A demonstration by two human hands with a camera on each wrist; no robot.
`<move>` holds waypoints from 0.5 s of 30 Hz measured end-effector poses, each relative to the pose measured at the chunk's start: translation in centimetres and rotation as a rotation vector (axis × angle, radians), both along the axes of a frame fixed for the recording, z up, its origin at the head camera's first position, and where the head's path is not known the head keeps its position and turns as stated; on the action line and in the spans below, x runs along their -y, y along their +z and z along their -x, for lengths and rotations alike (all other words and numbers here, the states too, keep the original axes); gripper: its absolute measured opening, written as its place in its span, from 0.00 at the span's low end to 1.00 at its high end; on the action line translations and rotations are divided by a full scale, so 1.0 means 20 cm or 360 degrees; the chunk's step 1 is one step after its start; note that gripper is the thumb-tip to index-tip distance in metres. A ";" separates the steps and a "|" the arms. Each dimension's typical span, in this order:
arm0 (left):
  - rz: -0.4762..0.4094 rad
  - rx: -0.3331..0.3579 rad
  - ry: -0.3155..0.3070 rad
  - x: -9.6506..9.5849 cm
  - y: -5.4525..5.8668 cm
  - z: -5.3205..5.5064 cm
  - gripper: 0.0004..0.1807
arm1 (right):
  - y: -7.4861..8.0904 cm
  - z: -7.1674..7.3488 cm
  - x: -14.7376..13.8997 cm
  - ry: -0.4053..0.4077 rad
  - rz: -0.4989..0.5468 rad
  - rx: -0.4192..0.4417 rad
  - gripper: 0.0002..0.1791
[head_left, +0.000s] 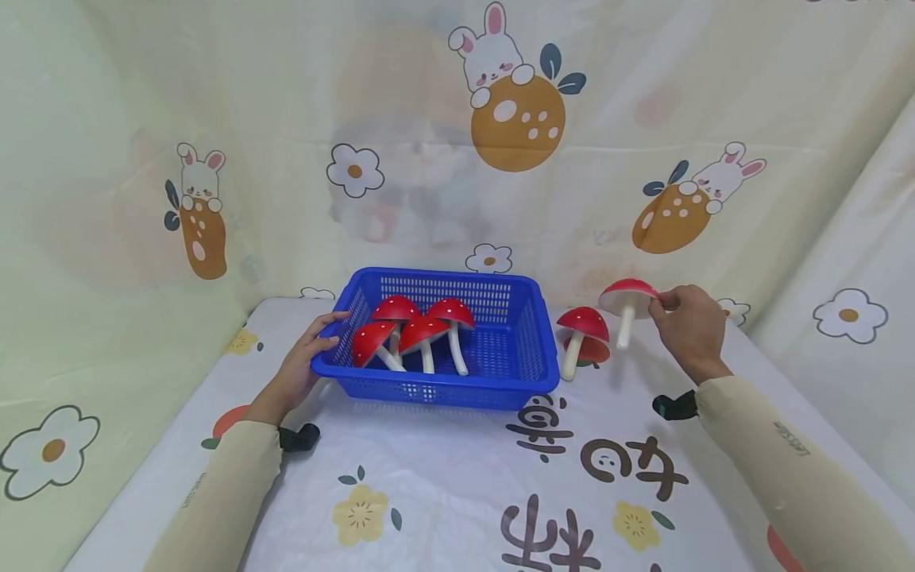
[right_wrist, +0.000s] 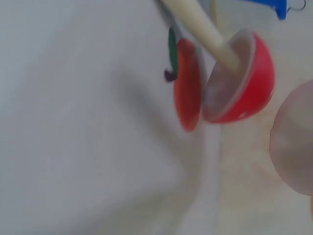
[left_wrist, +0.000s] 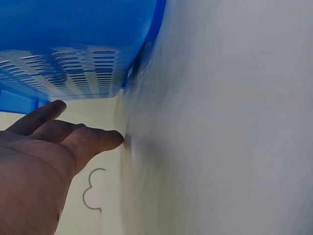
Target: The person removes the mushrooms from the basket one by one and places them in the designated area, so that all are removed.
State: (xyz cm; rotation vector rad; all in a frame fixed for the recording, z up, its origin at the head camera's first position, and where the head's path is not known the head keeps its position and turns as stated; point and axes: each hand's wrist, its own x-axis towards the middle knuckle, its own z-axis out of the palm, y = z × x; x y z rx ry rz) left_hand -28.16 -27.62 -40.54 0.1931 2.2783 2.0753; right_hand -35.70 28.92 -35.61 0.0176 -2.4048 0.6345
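Observation:
My right hand (head_left: 689, 330) pinches a toy mushroom (head_left: 625, 326) by the edge of its red cap, stem downward, above the table. Beside it, to the left, another red-capped toy mushroom (head_left: 572, 353) rests on the cloth; the right wrist view shows its cap (right_wrist: 261, 81) from below. A blue plastic basket (head_left: 436, 383) holds several more mushrooms (head_left: 426, 334), bunched in its left half. My left hand (head_left: 303, 365) is at the basket's left rim. In the left wrist view its fingers (left_wrist: 93, 139) are extended beside the slotted wall, close to the table.
A white printed cloth (head_left: 429, 469) covers the table, with flowers and dark lettering. Behind it hangs a cream curtain (head_left: 286, 103) with rabbit prints. Dark straps (head_left: 674, 406) sit at both wrists.

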 end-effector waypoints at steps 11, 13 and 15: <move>0.0004 -0.0008 -0.0005 0.00 0.00 0.00 0.28 | -0.12 0.03 -0.13 -0.0181 0.0098 0.0256 0.19; 0.0007 -0.0002 0.0001 0.00 0.00 0.00 0.28 | -0.14 0.04 -0.14 -0.0193 0.0104 0.0268 0.19; 0.0011 0.0004 0.0008 0.00 0.00 0.00 0.28 | -0.15 0.04 -0.15 -0.0196 0.0106 0.0270 0.19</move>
